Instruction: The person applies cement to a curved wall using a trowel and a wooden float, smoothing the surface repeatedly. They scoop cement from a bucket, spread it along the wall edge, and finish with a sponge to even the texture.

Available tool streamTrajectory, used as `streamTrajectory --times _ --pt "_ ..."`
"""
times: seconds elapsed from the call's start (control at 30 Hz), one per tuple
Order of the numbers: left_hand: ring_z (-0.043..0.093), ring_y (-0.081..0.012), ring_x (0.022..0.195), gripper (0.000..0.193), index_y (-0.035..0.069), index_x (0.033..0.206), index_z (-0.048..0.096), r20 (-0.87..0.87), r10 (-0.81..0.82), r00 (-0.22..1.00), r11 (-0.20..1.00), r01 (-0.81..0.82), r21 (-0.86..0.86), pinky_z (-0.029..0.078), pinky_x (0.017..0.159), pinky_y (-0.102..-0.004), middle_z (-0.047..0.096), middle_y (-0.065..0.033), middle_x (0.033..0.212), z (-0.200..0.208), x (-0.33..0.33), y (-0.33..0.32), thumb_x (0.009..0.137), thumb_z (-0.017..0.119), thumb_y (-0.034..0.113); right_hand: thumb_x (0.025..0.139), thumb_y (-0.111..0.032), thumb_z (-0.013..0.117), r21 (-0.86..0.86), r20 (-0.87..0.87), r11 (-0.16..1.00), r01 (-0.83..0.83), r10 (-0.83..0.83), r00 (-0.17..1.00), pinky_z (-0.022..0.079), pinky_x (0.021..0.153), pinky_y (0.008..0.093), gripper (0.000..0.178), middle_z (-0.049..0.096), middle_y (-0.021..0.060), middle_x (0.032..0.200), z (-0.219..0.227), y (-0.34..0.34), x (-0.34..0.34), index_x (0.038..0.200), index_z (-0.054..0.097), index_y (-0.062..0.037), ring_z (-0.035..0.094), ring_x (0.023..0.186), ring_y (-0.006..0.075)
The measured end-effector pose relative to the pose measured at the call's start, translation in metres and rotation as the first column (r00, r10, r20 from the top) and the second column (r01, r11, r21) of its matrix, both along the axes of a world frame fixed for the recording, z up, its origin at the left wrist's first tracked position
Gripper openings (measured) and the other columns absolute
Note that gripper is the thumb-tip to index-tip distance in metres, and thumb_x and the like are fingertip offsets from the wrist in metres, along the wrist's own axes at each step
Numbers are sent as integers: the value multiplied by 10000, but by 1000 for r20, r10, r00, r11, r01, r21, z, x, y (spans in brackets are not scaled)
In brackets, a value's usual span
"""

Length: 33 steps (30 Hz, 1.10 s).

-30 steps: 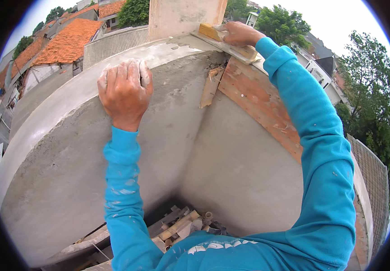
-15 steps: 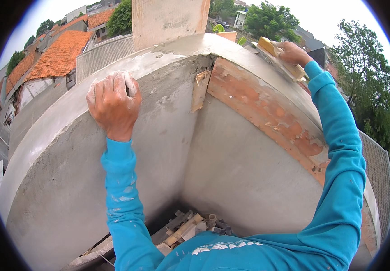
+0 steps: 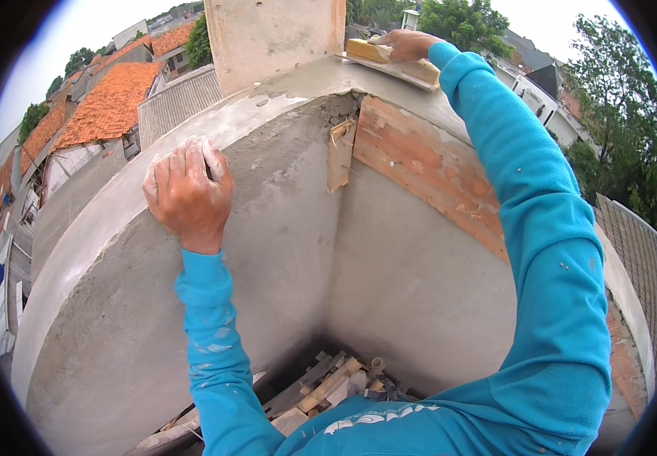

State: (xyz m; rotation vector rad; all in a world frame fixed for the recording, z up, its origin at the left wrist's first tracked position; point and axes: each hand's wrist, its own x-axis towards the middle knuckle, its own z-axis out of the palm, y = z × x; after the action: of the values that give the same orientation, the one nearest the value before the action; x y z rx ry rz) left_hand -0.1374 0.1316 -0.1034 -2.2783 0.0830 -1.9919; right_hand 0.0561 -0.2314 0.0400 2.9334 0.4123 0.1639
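Observation:
My right hand grips the yellowish wooden handle of a plastering float. The float's flat board lies on the smooth grey top of a curved plastered wall, just right of an upright pillar. My left hand, its knuckles dusted white, has its fingers curled over the wall's top edge on the left; the fingertips are partly hidden. Below my right forearm, a wooden board with patchy orange-brown remains is fixed along the inner face. A short wood piece with nails stands at the corner.
The upright pillar rises from the wall top at the back. Wood scraps and rubble lie in the low corner in front of me. Beyond the wall are tiled roofs, a corrugated roof and trees.
My right hand has slid the float leftward and back along the wall top, from the right-hand slope to near the pillar. My left hand keeps its place on the edge; the view has shifted slightly.

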Motion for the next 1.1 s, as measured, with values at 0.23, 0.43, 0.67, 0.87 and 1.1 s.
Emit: streamTrajectory --times 0.23,0.43,0.67,0.87,1.1 --pt "621 -174 882 175 123 920 731 -47 48 998 999 -49 -19 443 893 -350 699 14 919 -2 0 -2 873 655 272 861 -233 635 49 -86 994 -96 100 991 426 1033 429 626 580 198 1316 -3 -66 -62 1458 448 -236 568 1187 359" --pt "621 -179 895 189 120 938 731 -64 61 996 998 -62 -14 442 891 -355 699 14 924 0 -1 -5 877 650 279 901 -239 612 45 -70 997 57 -54 996 391 1075 428 538 567 186 1316 6 -108 -196 1418 503 -137 516 1240 358" --pt "618 -188 899 198 111 952 728 -73 77 994 997 -78 -18 440 886 -357 697 4 936 -1 -2 2 876 644 273 876 -227 721 226 -78 968 112 -97 992 405 1089 420 507 519 168 1384 5 -172 -338 1330 550 -81 479 1302 321" --pt "619 -186 893 194 112 957 728 -113 84 990 996 -89 -31 440 878 -349 697 4 934 1 0 -7 878 638 264 745 -92 719 331 -54 896 295 -295 954 438 1060 468 599 517 166 1389 22 -218 -414 1321 557 -61 495 1301 298" --pt "622 -184 872 176 119 933 731 -84 58 995 998 -59 -19 445 848 -345 698 13 920 2 -1 -7 880 632 255 670 -39 601 295 16 955 -18 14 1000 360 1140 434 716 502 136 1376 51 -167 -261 1377 493 -63 499 1260 254"
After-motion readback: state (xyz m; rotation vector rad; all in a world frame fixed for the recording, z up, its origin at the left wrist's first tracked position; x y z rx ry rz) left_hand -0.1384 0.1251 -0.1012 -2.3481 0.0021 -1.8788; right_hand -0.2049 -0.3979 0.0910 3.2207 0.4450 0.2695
